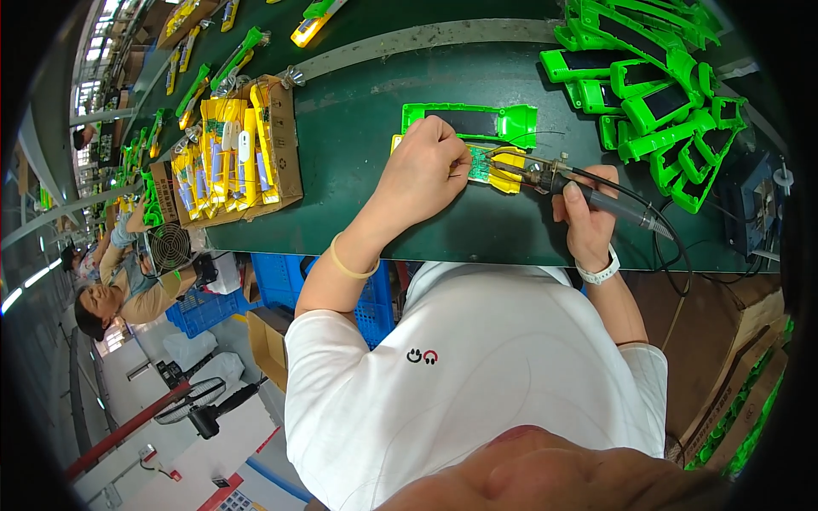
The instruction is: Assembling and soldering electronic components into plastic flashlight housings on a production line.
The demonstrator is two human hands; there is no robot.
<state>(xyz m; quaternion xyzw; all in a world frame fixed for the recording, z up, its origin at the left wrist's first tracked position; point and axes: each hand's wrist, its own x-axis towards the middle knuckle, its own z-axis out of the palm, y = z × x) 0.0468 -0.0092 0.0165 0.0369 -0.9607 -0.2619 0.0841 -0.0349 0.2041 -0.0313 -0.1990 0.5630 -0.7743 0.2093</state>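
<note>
My right hand [588, 213] grips the dark handle of a soldering iron [609, 204], its metal front end pointing left at a small green circuit board [480, 165]. The board sits in a yellow casing [509, 180] on the green table. Over the left part of that casing, my left hand [426, 166] is closed in a pinch; what its fingertips hold is hidden. Thin dark wires run close to the board. Just behind lies a bright green shell [516, 125] with a dark panel, apart from my right hand.
A cardboard box [285, 140] packed with yellow casings stands at left. Green shells [665, 94] are heaped at the back right. A dark blue unit [750, 204] and looping black cable sit at the right edge. Another person [119, 289] works farther left.
</note>
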